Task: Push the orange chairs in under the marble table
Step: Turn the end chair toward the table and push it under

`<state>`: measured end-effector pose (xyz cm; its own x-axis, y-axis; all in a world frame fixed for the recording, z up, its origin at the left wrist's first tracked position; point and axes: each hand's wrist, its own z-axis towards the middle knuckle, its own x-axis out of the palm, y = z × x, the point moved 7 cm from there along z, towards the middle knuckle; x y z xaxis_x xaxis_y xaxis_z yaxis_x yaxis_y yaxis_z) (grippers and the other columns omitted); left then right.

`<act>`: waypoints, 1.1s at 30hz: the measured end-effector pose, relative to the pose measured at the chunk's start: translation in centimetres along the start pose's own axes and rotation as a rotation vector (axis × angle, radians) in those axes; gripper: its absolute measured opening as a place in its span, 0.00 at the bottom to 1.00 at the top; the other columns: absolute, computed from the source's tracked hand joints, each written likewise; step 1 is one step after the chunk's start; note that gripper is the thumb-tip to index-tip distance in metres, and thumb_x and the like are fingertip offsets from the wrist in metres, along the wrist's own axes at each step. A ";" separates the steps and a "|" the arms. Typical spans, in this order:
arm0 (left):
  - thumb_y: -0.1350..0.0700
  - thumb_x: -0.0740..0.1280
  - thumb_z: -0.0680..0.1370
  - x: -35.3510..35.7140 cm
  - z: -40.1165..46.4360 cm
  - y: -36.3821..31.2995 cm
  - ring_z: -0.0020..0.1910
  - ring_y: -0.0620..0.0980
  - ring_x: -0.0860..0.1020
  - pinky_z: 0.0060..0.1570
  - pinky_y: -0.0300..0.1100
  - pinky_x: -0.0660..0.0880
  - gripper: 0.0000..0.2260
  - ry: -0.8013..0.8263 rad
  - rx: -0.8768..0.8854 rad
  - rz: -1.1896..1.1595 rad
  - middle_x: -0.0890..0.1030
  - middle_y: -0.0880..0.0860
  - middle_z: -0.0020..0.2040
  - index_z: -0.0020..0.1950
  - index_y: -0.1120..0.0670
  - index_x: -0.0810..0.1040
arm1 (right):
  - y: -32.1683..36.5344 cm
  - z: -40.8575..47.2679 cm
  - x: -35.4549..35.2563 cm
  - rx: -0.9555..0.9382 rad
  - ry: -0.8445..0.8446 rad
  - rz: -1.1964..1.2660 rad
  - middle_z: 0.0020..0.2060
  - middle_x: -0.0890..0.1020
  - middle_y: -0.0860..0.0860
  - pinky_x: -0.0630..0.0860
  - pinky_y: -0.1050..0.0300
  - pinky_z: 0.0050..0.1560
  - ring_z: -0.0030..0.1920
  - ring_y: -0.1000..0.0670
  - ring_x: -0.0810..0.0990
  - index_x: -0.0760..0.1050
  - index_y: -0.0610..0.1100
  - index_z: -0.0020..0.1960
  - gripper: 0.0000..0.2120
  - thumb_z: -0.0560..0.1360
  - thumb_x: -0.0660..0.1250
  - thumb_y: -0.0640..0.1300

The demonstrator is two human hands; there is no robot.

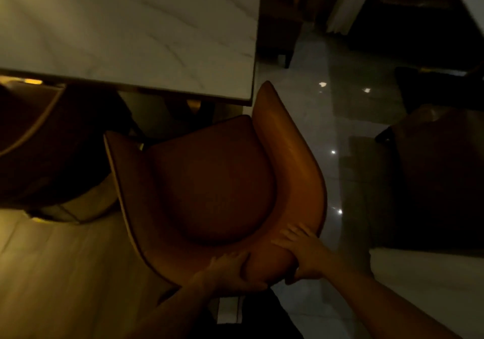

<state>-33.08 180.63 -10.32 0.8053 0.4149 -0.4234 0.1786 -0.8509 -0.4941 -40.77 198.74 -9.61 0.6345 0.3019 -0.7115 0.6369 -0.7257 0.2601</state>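
An orange chair (214, 181) with a curved back stands below me, at the near right corner of the marble table (125, 29). Its seat front lies close to the table's near edge, and its right wing rises beside the table corner. My left hand (230, 270) grips the top rim of the chair back from behind. My right hand (301, 249) grips the same rim a little to the right, fingers over the inner side. A second orange chair (47, 139) sits at the left, partly under the table and in shadow.
The room is dim. A glossy tiled floor (327, 129) with light reflections runs along the right of the table. Dark furniture (442, 176) stands at the right, and more dark furniture (280, 24) lies beyond the table's right end. Wood-toned floor (65, 273) lies at lower left.
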 end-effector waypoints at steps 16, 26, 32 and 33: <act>0.25 0.67 0.62 2.1 -0.6 -0.1 0.72 0.58 0.61 0.69 0.71 0.46 0.48 -0.349 -0.127 0.067 0.67 0.51 0.72 0.76 0.46 0.57 | -0.2 2.4 0.4 -0.020 0.121 -0.228 0.73 0.61 0.50 0.44 0.36 0.73 0.73 0.40 0.55 0.47 0.60 0.77 0.51 0.62 0.71 0.68; 0.23 0.64 0.61 2.0 -0.2 0.1 0.73 0.61 0.59 0.71 0.65 0.50 0.48 -0.397 -0.073 0.070 0.61 0.52 0.76 0.76 0.42 0.55 | -0.4 3.1 0.3 -0.119 0.166 -0.297 0.76 0.58 0.50 0.43 0.30 0.71 0.76 0.41 0.52 0.46 0.56 0.78 0.49 0.64 0.66 0.67; 0.22 0.63 0.61 2.0 0.2 0.3 0.63 0.55 0.72 0.65 0.56 0.63 0.44 -0.439 -0.064 0.081 0.73 0.50 0.67 0.70 0.44 0.65 | -0.4 3.3 0.5 -0.310 0.004 -0.251 0.70 0.69 0.50 0.61 0.40 0.69 0.68 0.44 0.69 0.57 0.51 0.77 0.48 0.63 0.62 0.72; 0.22 0.63 0.61 2.0 0.2 0.2 0.62 0.54 0.73 0.64 0.55 0.64 0.43 -0.448 -0.065 0.076 0.74 0.49 0.66 0.70 0.44 0.66 | -0.4 3.3 0.6 -0.323 -0.014 -0.229 0.68 0.72 0.49 0.63 0.40 0.68 0.66 0.44 0.71 0.60 0.51 0.75 0.47 0.62 0.62 0.72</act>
<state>-31.53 181.34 -11.46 0.4965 0.4370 -0.7500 0.1755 -0.8967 -0.4063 -42.11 197.17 -12.29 0.4550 0.4233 -0.7835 0.8679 -0.4076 0.2838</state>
